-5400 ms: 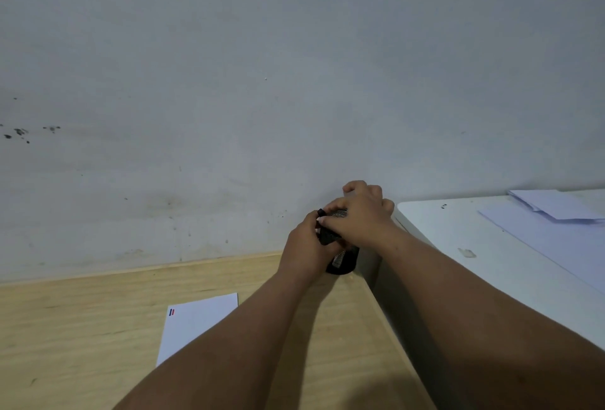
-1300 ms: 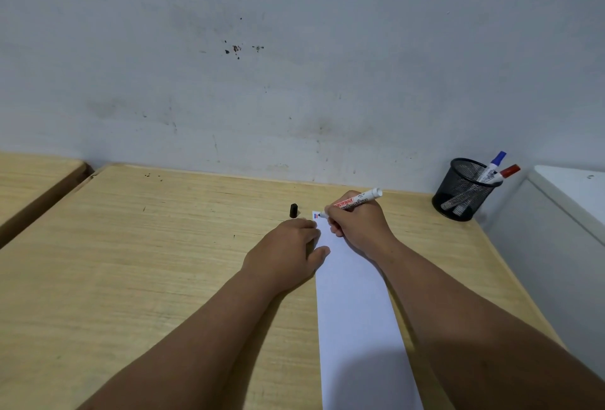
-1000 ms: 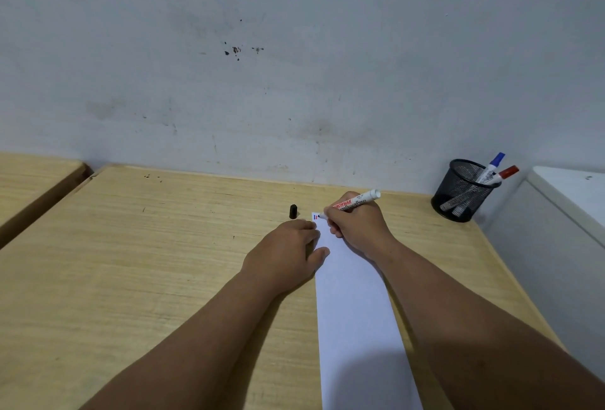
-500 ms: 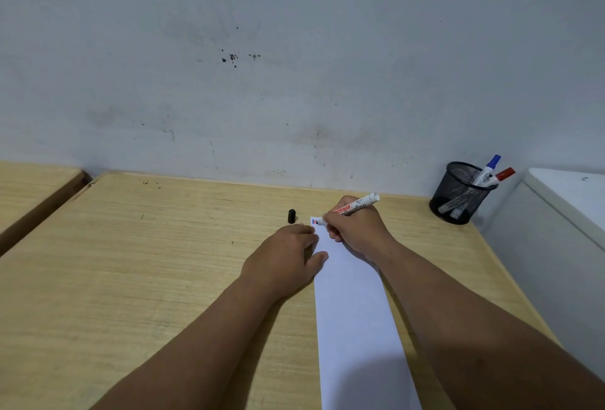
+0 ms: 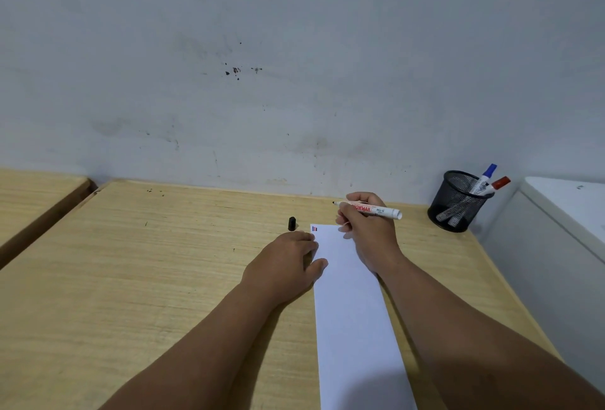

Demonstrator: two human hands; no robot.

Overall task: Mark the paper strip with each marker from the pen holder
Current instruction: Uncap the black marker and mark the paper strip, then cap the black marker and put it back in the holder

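A long white paper strip (image 5: 352, 305) lies on the wooden table (image 5: 137, 262), with small blue, red and dark marks (image 5: 314, 229) at its far left corner. My left hand (image 5: 288, 262) rests flat on the strip's left edge. My right hand (image 5: 368, 229) grips an uncapped white marker with a black tip (image 5: 376, 211), lifted above the strip's far end and pointing left. Its black cap (image 5: 292, 223) stands on the table just left of the strip. A black mesh pen holder (image 5: 458, 201) at the far right holds a blue-capped marker (image 5: 486, 174) and a red-capped marker (image 5: 496, 184).
A white cabinet or appliance (image 5: 563, 219) stands against the table's right edge. A grey stained wall (image 5: 294, 65) runs along the back. A second wooden table (image 5: 29, 193) sits to the left across a narrow gap.
My right hand has lifted the marker off the strip's corner and moved it up and right; a dark mark now sits beside the blue and red ones. My left hand stays put.
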